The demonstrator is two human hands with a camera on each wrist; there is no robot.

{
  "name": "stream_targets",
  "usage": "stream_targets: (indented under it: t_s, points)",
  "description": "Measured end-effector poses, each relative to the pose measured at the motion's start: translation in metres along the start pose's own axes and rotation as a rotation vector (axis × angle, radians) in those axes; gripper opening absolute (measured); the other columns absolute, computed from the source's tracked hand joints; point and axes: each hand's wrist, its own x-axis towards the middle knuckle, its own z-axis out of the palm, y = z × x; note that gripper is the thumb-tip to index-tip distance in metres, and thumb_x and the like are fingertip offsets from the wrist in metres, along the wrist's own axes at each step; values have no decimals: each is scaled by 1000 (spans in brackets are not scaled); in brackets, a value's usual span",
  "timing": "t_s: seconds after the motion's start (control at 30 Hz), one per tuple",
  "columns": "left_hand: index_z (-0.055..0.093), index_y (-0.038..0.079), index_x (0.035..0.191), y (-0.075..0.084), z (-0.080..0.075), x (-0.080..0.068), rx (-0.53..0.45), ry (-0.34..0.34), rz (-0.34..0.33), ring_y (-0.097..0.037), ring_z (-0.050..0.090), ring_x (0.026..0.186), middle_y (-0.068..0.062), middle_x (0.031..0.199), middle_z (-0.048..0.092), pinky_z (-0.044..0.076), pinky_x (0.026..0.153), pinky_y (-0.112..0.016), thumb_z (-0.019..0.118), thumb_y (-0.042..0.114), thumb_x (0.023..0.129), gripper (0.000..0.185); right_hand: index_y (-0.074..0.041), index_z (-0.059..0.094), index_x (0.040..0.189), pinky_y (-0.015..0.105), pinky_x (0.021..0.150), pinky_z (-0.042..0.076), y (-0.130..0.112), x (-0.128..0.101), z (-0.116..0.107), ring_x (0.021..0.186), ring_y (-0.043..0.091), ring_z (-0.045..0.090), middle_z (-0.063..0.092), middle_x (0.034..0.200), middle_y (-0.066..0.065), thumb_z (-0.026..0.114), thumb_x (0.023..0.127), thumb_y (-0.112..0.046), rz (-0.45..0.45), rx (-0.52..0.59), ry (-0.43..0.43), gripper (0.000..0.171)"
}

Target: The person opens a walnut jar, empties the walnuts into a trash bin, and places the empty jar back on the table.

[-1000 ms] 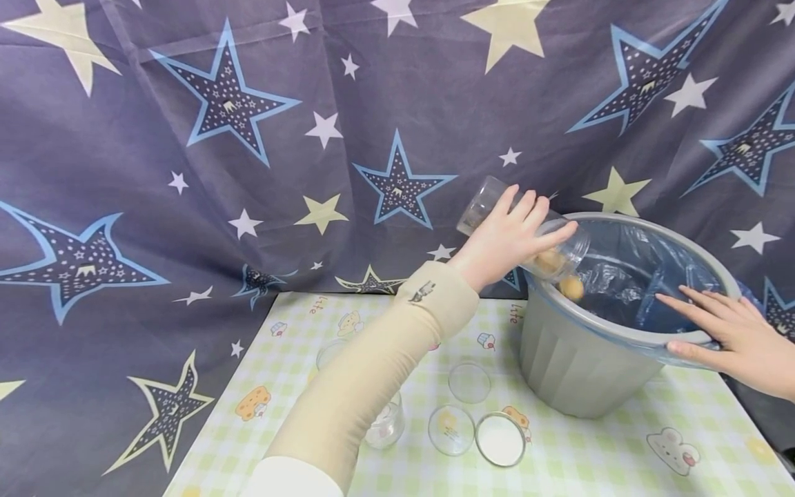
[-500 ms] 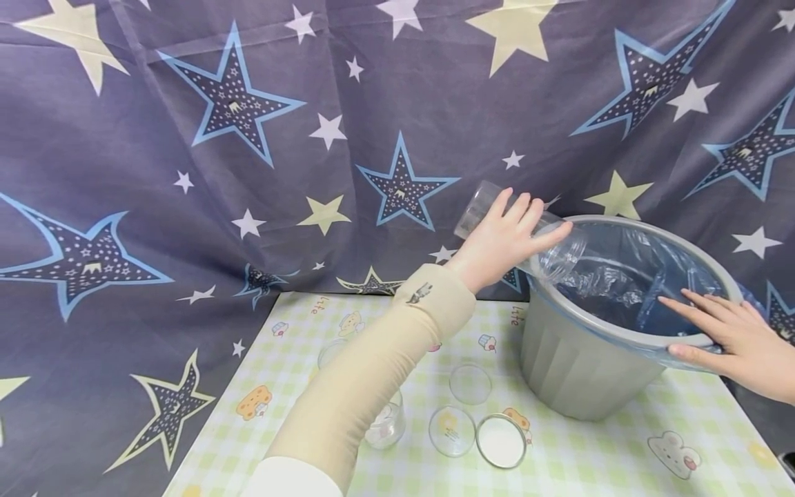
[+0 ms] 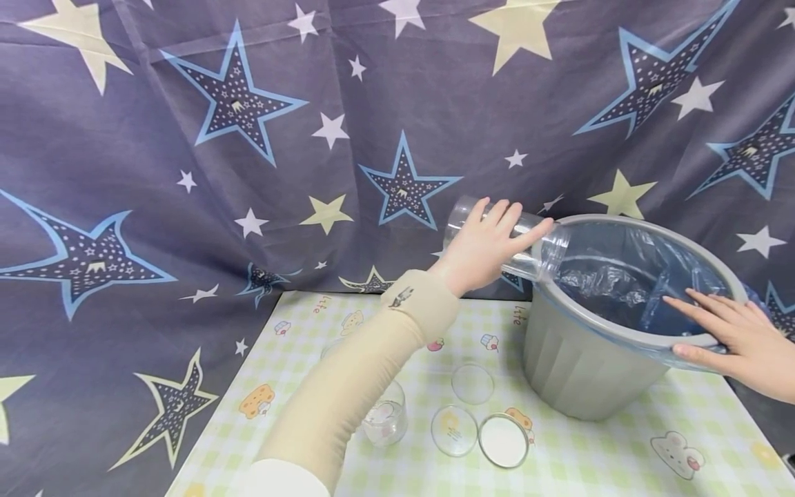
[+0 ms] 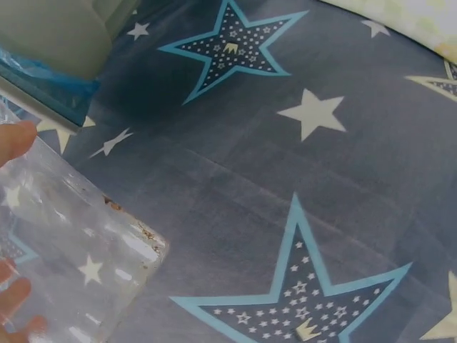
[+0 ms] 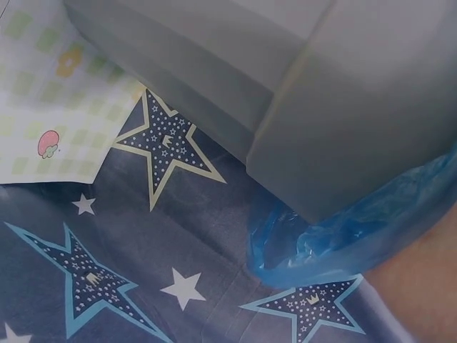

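Note:
My left hand (image 3: 491, 241) grips a clear empty jar (image 3: 461, 211), held on its side with its mouth at the near-left rim of a grey bin (image 3: 577, 373). A blue plastic bag (image 3: 621, 283) lines the bin. In the left wrist view the jar (image 4: 64, 243) fills the lower left, with a fingertip (image 4: 14, 139) on it. My right hand (image 3: 723, 328) rests on the bin's right rim, fingers straight over the edge and thumb outside. The right wrist view shows the bin wall (image 5: 285, 86) and the bag's overhang (image 5: 357, 229).
On the checked table mat (image 3: 590, 455) in front of the bin lie a small glass jar (image 3: 385, 417), two clear round lids (image 3: 472, 383) and a white-filled lid (image 3: 503, 440). A star-printed dark curtain (image 3: 248, 172) hangs behind.
A second ago yellowish round pieces were falling from the jar into the bin. The jar is now empty, and my left hand has drawn it back to the left.

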Motion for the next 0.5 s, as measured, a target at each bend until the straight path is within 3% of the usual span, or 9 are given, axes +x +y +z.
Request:
stream_targets:
  t_s: [0.27,0.5]
  points:
    - [28,26,148,-11,-5,-20,-90,47,-65,-27,43,127,-12,137,45,32,109,-45,71,39,76,86,-13,13,153,68,103,-20,-1,0,1,132,61,8,15,147,39,61,89,-39,-16,14,23,83]
    - [31,23,147,-20,-6,-38,-173,83,-129,-27,44,127,-13,138,46,35,107,-43,73,46,74,87,-12,12,153,69,102,-21,-2,0,0,131,62,7,15,146,40,59,91,-39,-13,10,11,82]
